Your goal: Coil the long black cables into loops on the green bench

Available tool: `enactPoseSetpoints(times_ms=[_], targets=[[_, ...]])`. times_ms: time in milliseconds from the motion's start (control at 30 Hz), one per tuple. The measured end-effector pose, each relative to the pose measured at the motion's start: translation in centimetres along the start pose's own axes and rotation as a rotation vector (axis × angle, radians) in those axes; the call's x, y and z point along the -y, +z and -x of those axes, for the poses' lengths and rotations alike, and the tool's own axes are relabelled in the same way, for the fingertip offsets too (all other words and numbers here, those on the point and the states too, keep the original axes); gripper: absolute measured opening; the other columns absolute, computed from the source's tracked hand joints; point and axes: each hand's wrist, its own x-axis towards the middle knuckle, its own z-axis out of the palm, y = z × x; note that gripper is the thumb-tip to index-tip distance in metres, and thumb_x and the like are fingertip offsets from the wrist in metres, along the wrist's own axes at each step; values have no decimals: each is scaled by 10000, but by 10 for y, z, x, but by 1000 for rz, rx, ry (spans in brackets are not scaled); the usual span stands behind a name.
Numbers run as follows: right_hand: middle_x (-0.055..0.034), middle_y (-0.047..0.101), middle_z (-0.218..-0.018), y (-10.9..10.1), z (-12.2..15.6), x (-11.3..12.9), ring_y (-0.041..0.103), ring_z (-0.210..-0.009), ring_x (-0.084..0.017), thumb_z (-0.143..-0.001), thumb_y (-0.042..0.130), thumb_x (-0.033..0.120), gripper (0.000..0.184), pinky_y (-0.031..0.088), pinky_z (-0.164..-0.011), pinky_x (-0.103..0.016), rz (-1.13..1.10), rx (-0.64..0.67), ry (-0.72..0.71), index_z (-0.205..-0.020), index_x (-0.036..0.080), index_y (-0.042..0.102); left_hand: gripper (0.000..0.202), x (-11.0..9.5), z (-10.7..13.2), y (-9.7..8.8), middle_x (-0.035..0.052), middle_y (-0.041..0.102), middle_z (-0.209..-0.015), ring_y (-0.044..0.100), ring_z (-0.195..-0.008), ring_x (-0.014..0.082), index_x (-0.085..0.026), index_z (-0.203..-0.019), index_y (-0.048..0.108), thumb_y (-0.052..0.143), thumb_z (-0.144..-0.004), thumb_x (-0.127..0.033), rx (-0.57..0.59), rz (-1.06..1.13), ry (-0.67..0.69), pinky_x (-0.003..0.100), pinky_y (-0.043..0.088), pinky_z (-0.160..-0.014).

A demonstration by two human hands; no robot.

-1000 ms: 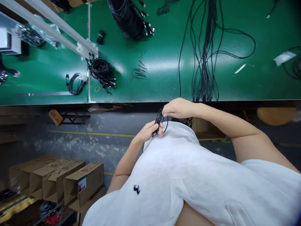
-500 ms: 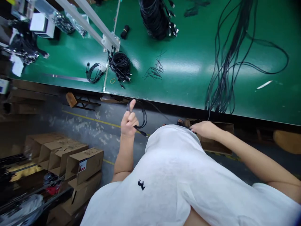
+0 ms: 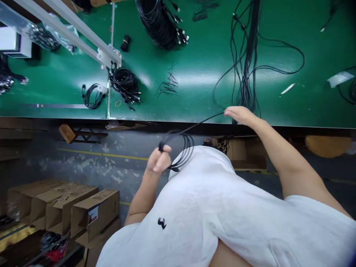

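Note:
My left hand [image 3: 158, 160] is closed around several loops of a black cable coil [image 3: 180, 148], held in front of my white shirt below the table edge. One strand of that cable runs up and right to my right hand [image 3: 239, 114], which pinches it at the front edge of the green table [image 3: 194, 96]. Just beyond my right hand a bunch of long loose black cables [image 3: 246, 55] lies spread across the table.
On the table lie a large cable bundle [image 3: 160, 22], a smaller coiled bundle [image 3: 124, 83], a single coil [image 3: 91, 96], a few thin ties [image 3: 168, 85] and a metal rail [image 3: 69, 27]. Cardboard boxes [image 3: 69, 211] stand on the floor at lower left.
My right hand rose from beside my shirt to the table edge, drawing a cable strand taut. My left hand dropped slightly, and the coil in it has more loops.

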Motion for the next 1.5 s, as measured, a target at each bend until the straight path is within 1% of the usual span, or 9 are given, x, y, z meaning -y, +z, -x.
enactPoseSetpoints(times_ms=[167, 300, 433, 600, 733, 933, 1100, 1233, 1500], targets=[[-71, 713, -794, 31, 41, 14, 626, -709, -190, -964, 391, 336, 359, 373, -641, -281, 290, 281, -194, -804, 195, 680, 370, -34, -3, -7, -116, 521, -522, 214, -235, -20, -302, -1289, 554, 578, -921, -325, -294, 93, 267, 107, 192, -285], [-51, 682, -751, 41, 47, 123, 579, -660, -148, -1016, 318, 392, 427, 340, -619, -266, 145, 312, -667, -827, 188, 641, 410, -8, -34, -2, 2, 662, -653, 623, -531, 91, -147, -1116, 628, 731, -799, -387, -329, -185, 83, 158, 480, -501], [-53, 676, -788, 24, 2, 169, 558, -671, -142, -1013, 306, 416, 435, 297, -583, -254, 51, 212, -631, -842, 182, 631, 376, 34, -41, 9, 56, 679, -674, 647, -581, 134, -114, -950, 646, 732, -789, -443, -104, -300, -188, 250, 538, -606], [-50, 697, -869, 3, -31, 69, 607, -795, -174, -980, 320, 496, 455, 378, -669, -257, -23, 131, -302, -857, 200, 643, 342, 20, -11, 5, -104, 310, -319, 255, -243, 43, -143, -813, 680, 697, -801, -484, 128, -149, -203, 169, 283, -304], [-93, 697, -818, 3, -1, -24, 614, -759, -205, -980, 268, 433, 486, 388, -683, -294, 231, 33, -39, -821, 178, 651, 313, -21, 10, -12, -123, 409, -359, 148, -214, 12, -260, -1069, 674, 630, -852, -480, -208, -2, 250, 149, 175, -259], [-52, 664, -702, 33, 52, 69, 565, -601, -142, -1005, 308, 399, 448, 289, -562, -261, 240, 253, -437, -766, 186, 622, 547, -22, -21, -8, 54, 750, -900, 669, -632, 110, -205, -1307, 538, 701, -819, -390, -398, -242, 125, 195, 505, -563], [-41, 649, -720, 23, 11, 151, 535, -600, -122, -1005, 316, 452, 463, 255, -536, -249, 74, 180, -564, -783, 176, 615, 404, 24, -40, 13, 91, 712, -759, 673, -730, 173, -108, -969, 652, 690, -810, -478, -40, -452, -195, 288, 524, -707], [-18, 654, -742, 2, -17, 95, 576, -682, -135, -954, 414, 481, 397, 362, -622, -237, -139, 161, -350, -781, 194, 626, 374, 21, -19, 10, -75, 391, -376, 360, -319, 60, -127, -797, 650, 726, -764, -492, 158, -239, -340, 203, 343, -382], [-78, 650, -852, 19, 0, -18, 600, -820, -209, -914, 438, 425, 314, 439, -743, -318, -85, -44, -35, -835, 188, 629, 375, -15, 7, -10, -145, 196, -360, 64, -184, 26, -284, -1112, 657, 566, -858, -544, -324, 27, 148, 190, 103, -239]])
